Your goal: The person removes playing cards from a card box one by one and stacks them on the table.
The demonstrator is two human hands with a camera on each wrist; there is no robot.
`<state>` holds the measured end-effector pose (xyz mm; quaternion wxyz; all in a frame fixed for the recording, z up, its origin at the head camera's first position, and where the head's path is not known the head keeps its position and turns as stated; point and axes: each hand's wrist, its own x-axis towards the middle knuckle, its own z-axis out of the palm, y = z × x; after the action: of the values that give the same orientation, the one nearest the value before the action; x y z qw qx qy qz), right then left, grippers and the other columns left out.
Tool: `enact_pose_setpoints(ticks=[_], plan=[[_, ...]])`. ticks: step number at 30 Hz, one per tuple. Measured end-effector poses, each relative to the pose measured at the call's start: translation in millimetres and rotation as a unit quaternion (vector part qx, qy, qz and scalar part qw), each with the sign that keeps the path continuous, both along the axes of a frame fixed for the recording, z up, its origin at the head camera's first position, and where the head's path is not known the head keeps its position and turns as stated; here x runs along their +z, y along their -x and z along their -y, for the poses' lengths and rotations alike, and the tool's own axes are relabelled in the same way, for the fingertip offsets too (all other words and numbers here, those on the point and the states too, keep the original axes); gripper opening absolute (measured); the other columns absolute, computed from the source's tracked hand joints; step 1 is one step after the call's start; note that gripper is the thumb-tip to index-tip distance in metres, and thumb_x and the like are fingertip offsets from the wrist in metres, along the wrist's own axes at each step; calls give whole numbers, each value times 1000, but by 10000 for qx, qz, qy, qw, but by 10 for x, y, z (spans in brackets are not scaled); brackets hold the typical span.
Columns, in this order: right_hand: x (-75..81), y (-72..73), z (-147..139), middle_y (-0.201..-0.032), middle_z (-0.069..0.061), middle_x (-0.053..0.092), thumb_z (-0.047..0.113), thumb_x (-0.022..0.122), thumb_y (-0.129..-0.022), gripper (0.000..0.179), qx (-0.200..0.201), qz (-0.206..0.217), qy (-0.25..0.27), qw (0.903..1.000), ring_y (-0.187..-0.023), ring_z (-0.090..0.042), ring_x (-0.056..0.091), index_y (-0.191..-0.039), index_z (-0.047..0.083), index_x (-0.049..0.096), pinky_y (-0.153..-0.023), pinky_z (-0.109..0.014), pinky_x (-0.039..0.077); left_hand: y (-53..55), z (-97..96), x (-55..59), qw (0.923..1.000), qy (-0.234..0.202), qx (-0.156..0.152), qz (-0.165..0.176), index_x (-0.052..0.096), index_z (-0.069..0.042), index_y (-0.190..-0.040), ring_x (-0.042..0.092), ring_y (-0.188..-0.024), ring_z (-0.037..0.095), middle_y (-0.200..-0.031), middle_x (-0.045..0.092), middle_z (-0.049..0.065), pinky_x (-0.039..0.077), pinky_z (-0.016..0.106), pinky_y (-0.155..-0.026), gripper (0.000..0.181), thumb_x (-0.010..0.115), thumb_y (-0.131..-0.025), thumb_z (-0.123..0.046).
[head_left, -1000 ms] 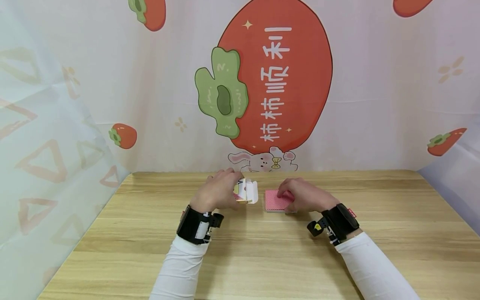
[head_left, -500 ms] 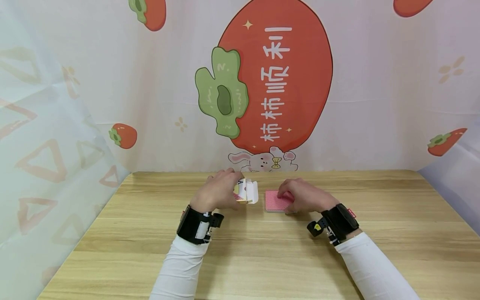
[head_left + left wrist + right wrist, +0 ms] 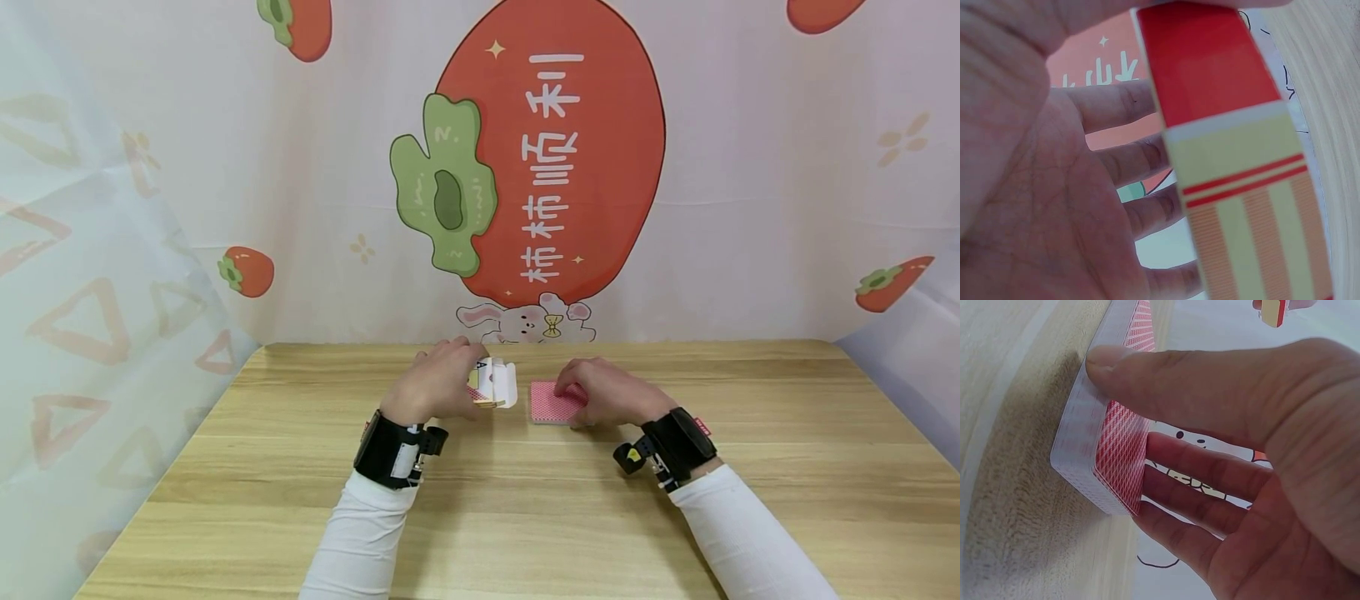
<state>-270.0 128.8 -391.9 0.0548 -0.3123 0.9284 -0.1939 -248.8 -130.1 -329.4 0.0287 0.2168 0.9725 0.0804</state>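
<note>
My left hand (image 3: 438, 383) holds a card box (image 3: 491, 382) between thumb and fingers, its white flap standing out to the right. Up close in the left wrist view, the box (image 3: 1235, 144) shows a red end, a cream band and striped sides. To the right, my right hand (image 3: 611, 392) grips a deck of playing cards (image 3: 551, 402) with red patterned backs facing up. In the right wrist view the thumb (image 3: 1122, 372) presses the near long side of the deck (image 3: 1119, 444), and the fingers reach over to its far side.
Both hands work near the back of a wooden table (image 3: 510, 517). Behind it hangs a pale cloth (image 3: 735, 208) printed with a large persimmon, a rabbit and lettering. A small gap separates the box flap from the deck.
</note>
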Motion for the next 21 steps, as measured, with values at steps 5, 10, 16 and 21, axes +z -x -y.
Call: enact_pose_setpoints(ticks=[5, 10, 16, 21], plan=[[-2, -3, 1, -107, 3, 58, 26, 80, -64, 41, -33, 52, -26, 10000, -96, -17, 50, -102, 18, 66, -81, -33, 41, -1, -14, -3, 10000, -57, 22, 54, 55, -17, -119, 46, -94, 18, -108, 53, -1, 38, 41, -76, 70, 80, -55, -31], [-9, 3, 1, -105, 3, 58, 26, 80, -65, 41, -54, 76, -48, 9999, -94, -17, 49, -102, 18, 65, -80, -33, 40, -4, -23, -11, 9999, -82, 36, 101, 55, -16, -119, 47, -94, 19, -109, 53, 0, 38, 41, -77, 71, 81, -55, -30], [-9, 2, 5, -103, 3, 58, 25, 81, -64, 43, -75, 139, 6, 9999, -92, -18, 49, -102, 17, 64, -79, -32, 40, -10, -23, -12, 9999, -74, 20, 111, 55, -16, -119, 47, -93, 19, -107, 53, -1, 38, 41, -76, 71, 81, -55, -30], [-7, -4, 2, -102, 4, 58, 26, 81, -64, 45, -93, 145, 20, 9998, -91, -18, 48, -104, 17, 63, -78, -32, 40, -5, -23, -14, 9999, -115, -13, 98, 55, -15, -118, 47, -92, 18, -106, 53, -1, 38, 40, -74, 70, 81, -55, -29]])
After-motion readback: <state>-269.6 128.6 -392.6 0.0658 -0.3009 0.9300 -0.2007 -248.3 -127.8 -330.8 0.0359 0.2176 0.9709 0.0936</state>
